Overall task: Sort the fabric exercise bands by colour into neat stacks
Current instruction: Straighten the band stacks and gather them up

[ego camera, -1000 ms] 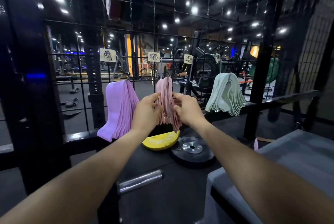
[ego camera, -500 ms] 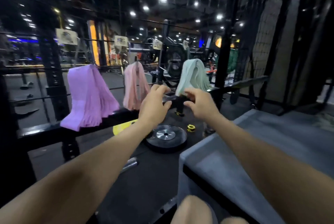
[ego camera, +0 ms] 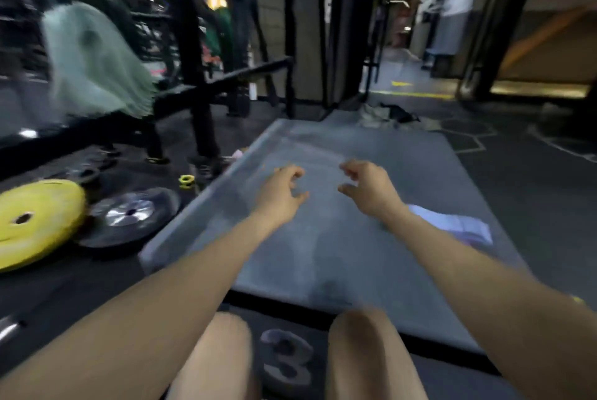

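Observation:
A thick bunch of pale green bands [ego camera: 97, 60] hangs over the black rail at the upper left, blurred by motion. On the grey mat [ego camera: 323, 238], pale lilac bands [ego camera: 452, 225] lie partly hidden behind my right forearm. My left hand [ego camera: 281, 192] and my right hand [ego camera: 368, 186] hover side by side above the middle of the mat. Their fingers are loosely curled and hold nothing. The purple and pink bunches are out of view.
A yellow weight plate [ego camera: 29, 222] and a black plate with a silver hub [ego camera: 129, 215] lie on the dark floor left of the mat. A small yellow collar [ego camera: 186, 180] sits beyond them. Black rack posts [ego camera: 193, 60] stand behind. My knees show at the bottom.
My view has swung right and down, from the rail of hanging bands to the grey mat. Both hands left the pink bunch and now hover empty over the mat.

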A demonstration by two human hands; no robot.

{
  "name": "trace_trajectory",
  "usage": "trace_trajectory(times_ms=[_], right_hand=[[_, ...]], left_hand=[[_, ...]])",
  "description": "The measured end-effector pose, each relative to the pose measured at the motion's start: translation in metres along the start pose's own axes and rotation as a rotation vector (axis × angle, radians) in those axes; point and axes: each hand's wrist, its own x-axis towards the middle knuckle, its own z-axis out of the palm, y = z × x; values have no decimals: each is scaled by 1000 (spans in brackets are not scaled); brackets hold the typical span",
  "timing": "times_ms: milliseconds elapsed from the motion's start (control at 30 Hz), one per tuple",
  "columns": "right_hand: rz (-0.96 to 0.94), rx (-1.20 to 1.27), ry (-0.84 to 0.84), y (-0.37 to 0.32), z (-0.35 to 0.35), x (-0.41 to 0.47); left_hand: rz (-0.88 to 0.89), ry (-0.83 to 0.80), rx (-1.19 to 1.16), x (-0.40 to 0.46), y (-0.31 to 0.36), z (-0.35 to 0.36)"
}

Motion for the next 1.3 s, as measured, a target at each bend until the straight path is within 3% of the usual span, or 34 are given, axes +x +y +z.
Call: trace_trajectory(times_ms=[200, 467, 633, 967, 1100, 1300], right_hand=[[178, -116, 7, 106, -14, -14], [220, -294, 26, 192, -20, -21], [215, -371, 23, 215, -26, -23], [199, -308, 2, 231, -35, -32], [132, -291, 87, 236, -41, -32], [144, -500, 190, 247, -52, -38]], left_hand=[[57, -174, -64, 15, 21, 111], [-52, -268, 8, 33, 27, 207], [-52, -231, 2, 43, 37, 230], [-19, -132, -290, 51, 54, 252], [31, -93, -285, 51, 52, 254], [59, -70, -270, 53, 53, 257]])
